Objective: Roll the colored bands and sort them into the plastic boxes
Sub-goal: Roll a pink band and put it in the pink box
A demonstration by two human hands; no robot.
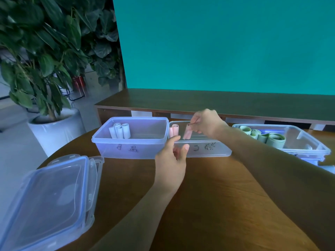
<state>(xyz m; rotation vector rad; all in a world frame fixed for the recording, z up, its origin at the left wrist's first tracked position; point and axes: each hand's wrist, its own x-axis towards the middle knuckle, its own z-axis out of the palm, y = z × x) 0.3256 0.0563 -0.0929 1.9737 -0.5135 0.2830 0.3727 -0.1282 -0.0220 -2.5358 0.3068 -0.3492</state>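
Pink rolled band (pixel 187 134), tight little tube, pinched by right hand (pixel 206 124) over middle box (pixel 206 151), about 12 o'clock. Left hand (pixel 171 161) relaxed, fingers loose, touching box's front rim.

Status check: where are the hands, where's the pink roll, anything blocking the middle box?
Right hand pinches pink roll over middle box. Left hand open at its near rim. More pink rolls inside; nothing blocking.
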